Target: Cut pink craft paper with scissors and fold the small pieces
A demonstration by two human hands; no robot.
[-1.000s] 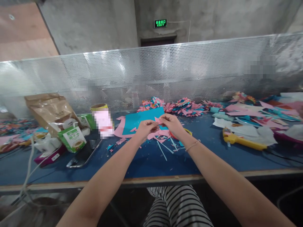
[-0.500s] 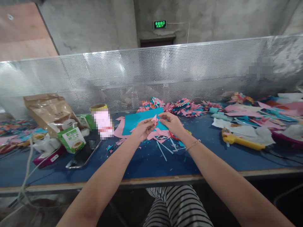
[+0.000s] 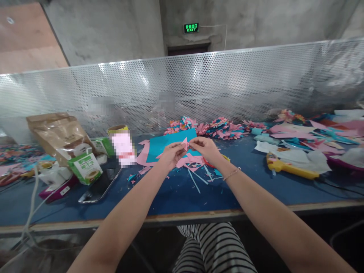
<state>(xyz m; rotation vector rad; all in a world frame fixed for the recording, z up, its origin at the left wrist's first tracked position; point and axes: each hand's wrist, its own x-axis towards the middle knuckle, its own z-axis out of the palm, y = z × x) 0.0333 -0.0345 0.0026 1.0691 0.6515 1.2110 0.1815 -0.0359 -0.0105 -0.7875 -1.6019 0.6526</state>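
Between both hands is a small folded piece of pink paper (image 3: 185, 144) with a pointed top. My left hand (image 3: 174, 153) pinches it from the left. The fingertips of my right hand (image 3: 205, 148) are closed on its right edge. Behind the hands lies a sheet of blue paper (image 3: 162, 143). Pink paper scraps (image 3: 184, 162) and thin pale strips (image 3: 195, 182) lie below and around the hands. Something red, partly hidden by my right hand, shows beside the wrist.
Colourful paper clusters (image 3: 226, 129) sit along the perforated metal screen (image 3: 199, 87). At right are a yellow glue gun (image 3: 292, 167) and white paper (image 3: 307, 159). To the left stand a brown bag (image 3: 59, 136), a green-white carton (image 3: 85, 168), a phone (image 3: 101, 185) and a tape roll (image 3: 118, 128).
My right hand has moved slightly left, and its fingertips now meet the pink paper. The left hand has stayed nearly in place.
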